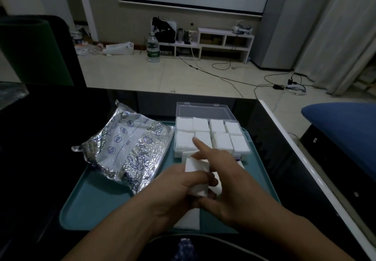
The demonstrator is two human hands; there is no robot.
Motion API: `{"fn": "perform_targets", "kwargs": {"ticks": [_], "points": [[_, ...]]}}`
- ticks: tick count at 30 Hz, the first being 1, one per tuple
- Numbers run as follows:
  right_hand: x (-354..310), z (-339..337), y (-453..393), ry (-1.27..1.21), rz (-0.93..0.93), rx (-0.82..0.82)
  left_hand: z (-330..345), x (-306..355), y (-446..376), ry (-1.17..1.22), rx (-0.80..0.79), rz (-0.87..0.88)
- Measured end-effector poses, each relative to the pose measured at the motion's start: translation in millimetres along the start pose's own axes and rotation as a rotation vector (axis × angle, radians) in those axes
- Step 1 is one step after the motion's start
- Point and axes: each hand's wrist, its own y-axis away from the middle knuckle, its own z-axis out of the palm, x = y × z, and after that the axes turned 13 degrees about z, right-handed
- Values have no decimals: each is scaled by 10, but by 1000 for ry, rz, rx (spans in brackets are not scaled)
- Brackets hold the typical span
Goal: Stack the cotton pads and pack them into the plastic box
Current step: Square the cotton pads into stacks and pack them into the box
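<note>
Step in hand: I judge I am squaring a small stack of white square cotton pads above the teal plastic tray, just in front of the clear plastic compartment box.
Left hand: fingers curled round the stack.
Right hand: thumb and lower fingers pinch the stack, index finger straight toward the box.
Box: all eight compartments show pads, lid open behind.
Beside the box: a crumpled silver foil bag, on its left.
Next move: I think it needs an even stack and a compartment with room.

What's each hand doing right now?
Left hand: fingers curled round a stack of cotton pads.
Right hand: also on the stack, index finger extended; grip cannot be told.
</note>
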Motion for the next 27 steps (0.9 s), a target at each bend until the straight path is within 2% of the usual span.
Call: {"fn": "perform_targets", "kwargs": {"ticks": [4, 10, 21, 27], "points": [[-7, 8, 16, 38, -6, -43, -4, -20, -2, 19, 13, -10], [-5, 66, 23, 126, -74, 64, 29, -30, 10, 10, 17, 52], [-45, 111, 61, 377, -69, 83, 94, -43, 42, -93, 100, 62], [-41, 89, 33, 207, -26, 49, 90, -66, 28, -125, 65, 83]]}}
